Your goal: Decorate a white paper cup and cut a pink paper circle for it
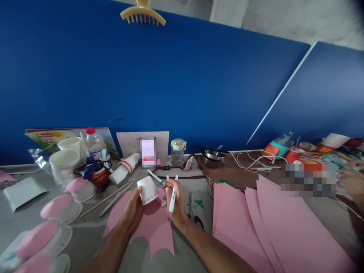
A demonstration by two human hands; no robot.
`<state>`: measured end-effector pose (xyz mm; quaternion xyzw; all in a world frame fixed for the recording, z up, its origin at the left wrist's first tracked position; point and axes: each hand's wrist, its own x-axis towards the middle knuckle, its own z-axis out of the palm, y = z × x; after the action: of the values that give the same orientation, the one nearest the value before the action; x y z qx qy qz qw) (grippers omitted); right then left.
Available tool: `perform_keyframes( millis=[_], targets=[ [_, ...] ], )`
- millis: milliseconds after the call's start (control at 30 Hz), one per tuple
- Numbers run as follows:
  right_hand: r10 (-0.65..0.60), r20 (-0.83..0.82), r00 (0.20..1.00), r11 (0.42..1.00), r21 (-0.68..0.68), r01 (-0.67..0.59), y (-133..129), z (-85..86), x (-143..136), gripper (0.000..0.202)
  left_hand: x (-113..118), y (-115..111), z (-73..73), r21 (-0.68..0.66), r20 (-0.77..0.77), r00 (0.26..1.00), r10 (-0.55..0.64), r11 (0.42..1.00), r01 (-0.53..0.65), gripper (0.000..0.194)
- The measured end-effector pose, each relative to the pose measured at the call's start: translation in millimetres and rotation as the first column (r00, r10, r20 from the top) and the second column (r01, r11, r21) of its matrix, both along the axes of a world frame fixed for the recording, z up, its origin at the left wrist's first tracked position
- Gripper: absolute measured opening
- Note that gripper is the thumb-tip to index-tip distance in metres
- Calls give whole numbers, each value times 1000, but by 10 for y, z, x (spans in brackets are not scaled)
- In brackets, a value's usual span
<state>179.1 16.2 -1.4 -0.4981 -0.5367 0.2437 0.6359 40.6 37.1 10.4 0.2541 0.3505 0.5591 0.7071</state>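
Observation:
My left hand holds a small white paper cup tilted on its side, above a pink paper cut-out with pointed edges. My right hand grips a white marker pen, its tip pointing up beside the cup. A second white pen with a green tip lies just behind the cup on the grey table.
Pink-topped cups line the left side. Stacked white cups, a bottle, wooden sticks, a phone and a jar stand behind. Pink paper sheets spread at right. Another person's hand is at far right.

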Motion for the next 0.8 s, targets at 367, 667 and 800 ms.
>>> perform_keyframes(
  millis=[367, 667, 800],
  targets=[
    [53, 210, 976, 990, 116, -79, -55, -87, -3, 29, 10, -35, 73, 9, -40, 999, 10, 1000, -9, 45],
    [69, 150, 986, 998, -10, -68, -33, -15, 47, 22, -6, -30, 28, 34, 46, 996, -79, 996, 78, 42],
    [24, 27, 999, 999, -50, -23, 27, -30, 33, 24, -2, -31, 36, 76, 41, 996, -75, 994, 72, 42]
  ],
)
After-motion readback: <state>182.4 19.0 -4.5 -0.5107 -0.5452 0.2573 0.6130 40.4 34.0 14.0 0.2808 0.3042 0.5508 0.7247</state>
